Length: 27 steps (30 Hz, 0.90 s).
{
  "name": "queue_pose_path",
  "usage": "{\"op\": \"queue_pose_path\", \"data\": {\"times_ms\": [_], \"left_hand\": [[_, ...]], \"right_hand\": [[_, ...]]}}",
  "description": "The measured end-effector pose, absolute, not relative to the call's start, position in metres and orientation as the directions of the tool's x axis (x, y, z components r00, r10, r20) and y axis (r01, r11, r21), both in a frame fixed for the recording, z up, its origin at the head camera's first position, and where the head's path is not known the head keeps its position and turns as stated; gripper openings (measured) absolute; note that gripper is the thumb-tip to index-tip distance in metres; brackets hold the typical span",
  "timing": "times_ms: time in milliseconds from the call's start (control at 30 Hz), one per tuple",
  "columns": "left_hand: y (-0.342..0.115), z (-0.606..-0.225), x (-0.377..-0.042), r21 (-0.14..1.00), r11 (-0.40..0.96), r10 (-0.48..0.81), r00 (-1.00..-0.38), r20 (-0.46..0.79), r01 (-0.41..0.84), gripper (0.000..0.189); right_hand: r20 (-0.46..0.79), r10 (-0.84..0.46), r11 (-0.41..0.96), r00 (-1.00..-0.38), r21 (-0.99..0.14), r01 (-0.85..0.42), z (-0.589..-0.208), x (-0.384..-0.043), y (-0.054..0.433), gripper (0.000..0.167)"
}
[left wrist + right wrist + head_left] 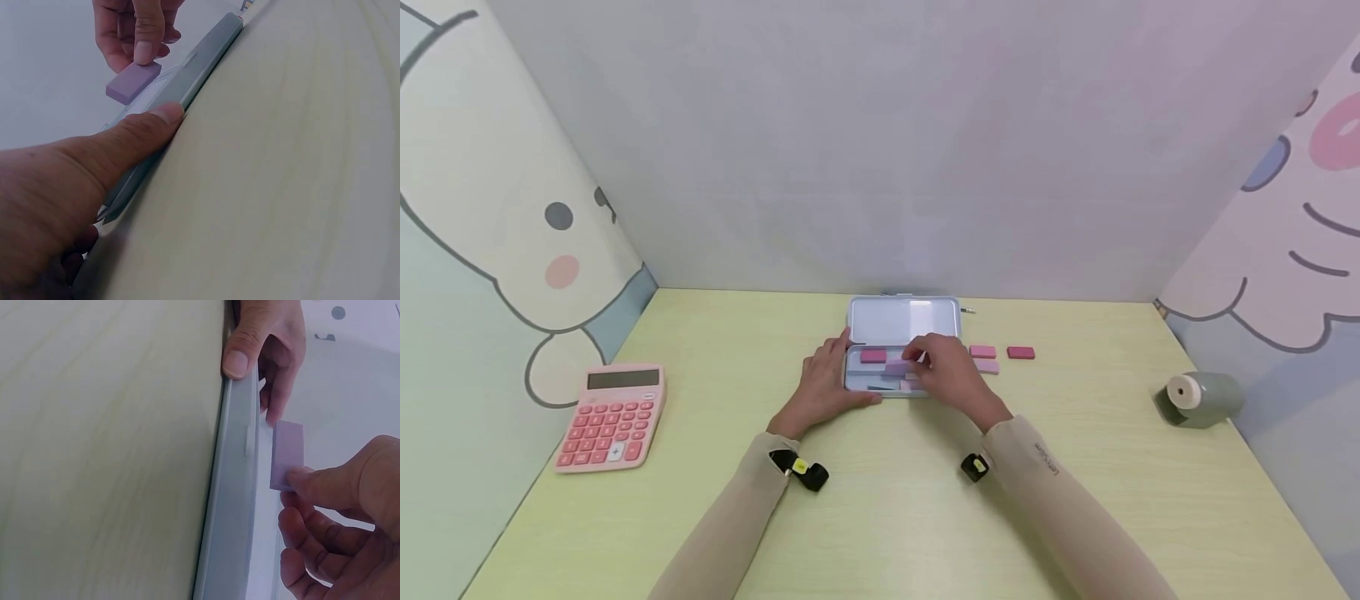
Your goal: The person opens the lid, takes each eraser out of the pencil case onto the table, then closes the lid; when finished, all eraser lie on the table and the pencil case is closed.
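Observation:
An open pale-blue tin pencil case (880,318) lies at the far middle of the table, its lid tipped back. My left hand (829,382) holds its left end, the thumb along the front wall and the fingers at the left side. Between thumb and fingertips my right hand (951,373) pinches a flat lilac eraser (288,447), tilted above the tray. Inside the tray lies a dark pink eraser (873,357), along with paler pieces partly hidden by my right hand. In the left wrist view, the left thumb presses the case's front edge (194,75).
Right of the case lie a pink eraser (982,352), a lilac one (987,366) and a dark pink one (1021,352). A pink calculator (612,418) sits at the left, and a grey-green pencil sharpener (1201,400) at the right edge. Walls stand behind and at both sides.

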State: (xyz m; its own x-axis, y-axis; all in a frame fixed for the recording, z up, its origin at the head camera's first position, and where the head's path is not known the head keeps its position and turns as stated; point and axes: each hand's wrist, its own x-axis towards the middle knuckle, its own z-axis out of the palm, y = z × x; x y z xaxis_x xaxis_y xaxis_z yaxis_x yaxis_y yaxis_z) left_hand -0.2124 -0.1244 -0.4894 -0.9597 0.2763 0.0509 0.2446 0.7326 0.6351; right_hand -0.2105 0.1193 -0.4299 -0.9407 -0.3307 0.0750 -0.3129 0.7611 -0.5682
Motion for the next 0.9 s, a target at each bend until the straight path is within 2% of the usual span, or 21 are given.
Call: {"op": "queue_pose_path", "data": {"times_ms": [267, 467, 700, 900], "left_hand": [[-0.124, -0.489, -0.213, 0.632, 0.735, 0.281, -0.959, 0.045, 0.245, 0.132], [-0.124, -0.489, -0.211, 0.633, 0.734, 0.281, -0.959, 0.045, 0.245, 0.131], [-0.121, -0.492, -0.212, 0.639, 0.73, 0.282, -0.958, 0.043, 0.244, 0.132], [-0.124, -0.49, -0.212, 0.626, 0.742, 0.273, -0.961, 0.043, 0.239, 0.132]], "right_hand": [[0.117, -0.296, 0.752, -0.948, -0.584, -0.306, -0.422, -0.208, 0.148, 0.015], [0.081, -0.251, 0.744, -0.965, -0.621, -0.246, -0.421, -0.207, 0.169, 0.014], [0.102, -0.206, 0.77, -0.973, -0.597, -0.226, -0.422, -0.208, 0.203, 0.01], [0.051, -0.165, 0.806, -0.985, -0.568, -0.165, -0.421, -0.213, 0.231, 0.014]]}}
